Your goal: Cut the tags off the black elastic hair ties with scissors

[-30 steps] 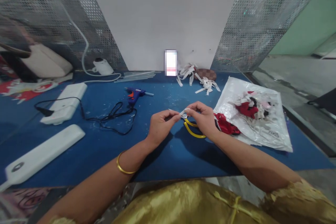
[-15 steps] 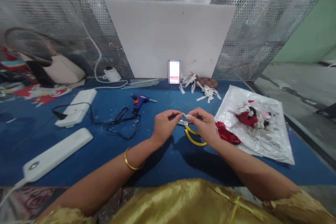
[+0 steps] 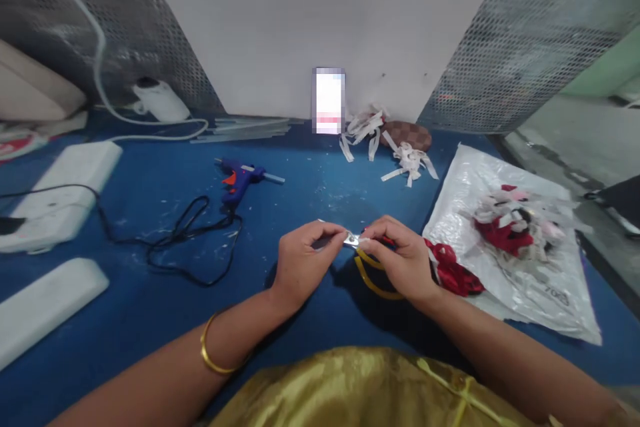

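Note:
My left hand and my right hand are close together over the table, thumb and forefinger of each pinched. Between the fingertips is a small, thin whitish strip, mostly covered by the fingers. Scissors with yellow handles lie right under the hands; their metal pivot shows in the gap, and the blades are partly hidden by my left hand. Just beyond my right wrist, dark red shiny fabric rests against a white plastic bag.
A blue glue gun lies left of centre, its black cord looping toward a white power strip. A lit phone leans on the white board. White ribbon bows lie by a checkered pouch. Clear glue sticks lie behind.
The view has tipped down and come closer to the table. Both hands keep their pinch; the strip that spanned the gap between the fingertips now shows mainly at the right fingertips.

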Demonstrator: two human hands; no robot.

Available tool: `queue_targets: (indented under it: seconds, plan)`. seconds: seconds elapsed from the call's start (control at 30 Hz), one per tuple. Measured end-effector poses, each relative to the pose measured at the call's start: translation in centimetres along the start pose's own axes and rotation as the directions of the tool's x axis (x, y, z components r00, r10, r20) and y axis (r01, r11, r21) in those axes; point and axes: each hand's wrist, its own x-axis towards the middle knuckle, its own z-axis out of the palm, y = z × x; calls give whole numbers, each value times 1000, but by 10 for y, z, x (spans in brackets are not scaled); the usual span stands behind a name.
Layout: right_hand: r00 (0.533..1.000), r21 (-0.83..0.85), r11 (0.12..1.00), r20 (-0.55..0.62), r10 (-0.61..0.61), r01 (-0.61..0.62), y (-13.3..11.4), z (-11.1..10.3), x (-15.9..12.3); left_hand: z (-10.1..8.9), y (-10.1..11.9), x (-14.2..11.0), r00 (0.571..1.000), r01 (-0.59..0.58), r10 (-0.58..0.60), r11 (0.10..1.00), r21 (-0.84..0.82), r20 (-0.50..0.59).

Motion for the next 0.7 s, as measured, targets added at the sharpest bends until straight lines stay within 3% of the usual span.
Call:
queue_targets:
  seconds: [0.13,0.37,0.7]
  plan:
    - [994,8,997,77,-72,71,-1,4,-3,4,3,-4,999,45,-44,998,-43,28]
    - [998,40,999,50,-23,21,-3,4,-7,2,10,-7,991,122,-113,985,-123,71]
    - [1000,-11,1000,-8,18,-18,-6,1,-7,1,13,-7,996,10,3,991,-130,92]
